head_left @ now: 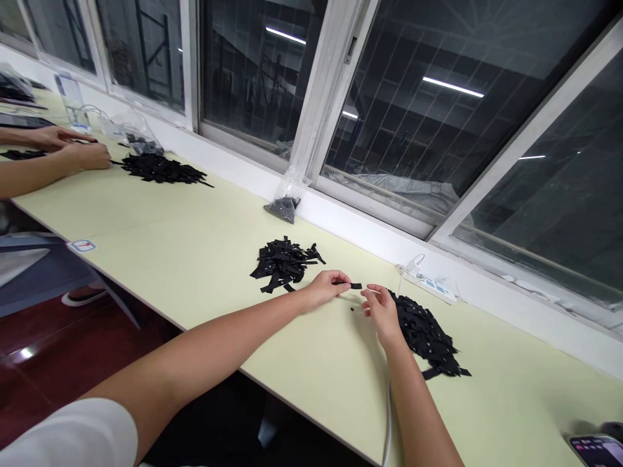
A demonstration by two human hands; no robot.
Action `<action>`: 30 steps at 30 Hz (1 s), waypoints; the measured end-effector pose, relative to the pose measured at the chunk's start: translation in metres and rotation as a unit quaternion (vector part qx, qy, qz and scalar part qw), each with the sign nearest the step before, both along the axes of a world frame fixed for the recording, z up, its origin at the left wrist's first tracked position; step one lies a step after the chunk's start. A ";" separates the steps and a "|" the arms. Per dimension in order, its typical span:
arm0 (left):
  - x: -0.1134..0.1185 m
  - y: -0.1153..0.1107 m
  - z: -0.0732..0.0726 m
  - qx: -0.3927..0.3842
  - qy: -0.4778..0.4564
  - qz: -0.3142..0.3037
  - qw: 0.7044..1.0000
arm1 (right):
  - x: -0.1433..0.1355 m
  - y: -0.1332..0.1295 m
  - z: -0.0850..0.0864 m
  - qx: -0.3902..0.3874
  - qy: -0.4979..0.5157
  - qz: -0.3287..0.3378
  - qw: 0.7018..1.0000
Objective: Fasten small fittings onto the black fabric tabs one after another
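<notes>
Left pile of black strips [282,263] on desk [195,259]; left hand [324,290], fingers pinched on left end of one black strip [357,286], probably light, thin, flexible, best gripped near an end. Right hand [383,312], fingers loosely parted just beside strip's free end, nothing clearly visible between.

On the right of the table [185,250], a phone [596,452] is cut off; on its left, a co-worker's arms [34,176] also. At its middle, the left hand [322,290] partly hides a black strip [357,286]; one dark dot [352,309] is too small to identify.
</notes>
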State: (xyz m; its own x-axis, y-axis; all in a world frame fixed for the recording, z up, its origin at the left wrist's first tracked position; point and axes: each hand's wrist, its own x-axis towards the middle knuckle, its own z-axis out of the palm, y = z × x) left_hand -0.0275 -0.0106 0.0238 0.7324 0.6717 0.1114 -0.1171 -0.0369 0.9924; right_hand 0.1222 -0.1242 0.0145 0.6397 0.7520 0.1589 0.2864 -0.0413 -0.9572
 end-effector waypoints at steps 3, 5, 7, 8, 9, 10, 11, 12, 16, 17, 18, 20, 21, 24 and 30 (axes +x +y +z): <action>0.001 0.004 -0.002 0.032 -0.013 0.023 0.999 | 0.009 -0.004 -0.005 -0.110 -0.213 0.028 0.970; 0.001 0.006 -0.004 0.063 -0.022 0.036 0.997 | 0.009 -0.005 -0.008 -0.145 -0.264 0.066 0.951; 0.001 0.006 -0.004 0.083 -0.025 0.039 0.995 | 0.007 -0.004 -0.010 -0.150 -0.270 0.079 0.948; 0.001 0.006 -0.004 0.088 -0.025 0.038 0.995 | 0.005 -0.004 -0.010 -0.151 -0.275 0.080 0.946; 0.000 0.005 -0.003 0.089 -0.025 0.037 0.995 | 0.005 -0.003 -0.011 -0.153 -0.280 0.080 0.944; 0.000 0.005 -0.003 0.090 -0.023 0.037 0.995 | 0.004 -0.003 -0.012 -0.153 -0.284 0.079 0.943; 0.000 0.004 -0.003 0.091 -0.022 0.037 0.995 | 0.004 -0.002 -0.012 -0.154 -0.287 0.077 0.943; 0.000 0.004 -0.003 0.092 -0.020 0.036 0.995 | 0.004 -0.002 -0.013 -0.154 -0.289 0.075 0.942; 0.001 0.005 -0.004 0.105 -0.019 0.036 0.994 | 0.004 -0.002 -0.015 -0.149 -0.294 0.069 0.942; 0.001 0.005 -0.005 0.110 -0.020 0.039 0.993 | 0.004 -0.002 -0.015 -0.147 -0.294 0.069 0.942; 0.001 0.006 -0.005 0.118 -0.020 0.043 0.992 | 0.005 -0.002 -0.014 -0.145 -0.295 0.070 0.942; 0.000 0.005 -0.006 0.146 -0.015 0.049 0.988 | 0.009 -0.004 -0.012 -0.130 -0.288 0.053 0.947; -0.002 0.005 -0.005 0.172 -0.010 0.048 0.984 | 0.012 -0.004 -0.009 -0.112 -0.277 0.032 0.954; -0.006 0.001 -0.003 0.286 -0.002 0.027 0.958 | 0.020 -0.006 0.000 -0.008 -0.184 -0.056 0.981; -0.010 -0.003 0.005 0.472 -0.039 -0.008 0.881 | 0.008 -0.007 0.017 0.139 0.001 -0.044 0.989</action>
State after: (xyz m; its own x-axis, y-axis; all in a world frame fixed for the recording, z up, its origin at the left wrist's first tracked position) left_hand -0.0378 -0.0136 0.0292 0.7059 0.2428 0.6654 -0.1921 -0.8386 0.5098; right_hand 0.1300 -0.1308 0.0314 0.7012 0.6207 0.3508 0.2917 0.1993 -0.9355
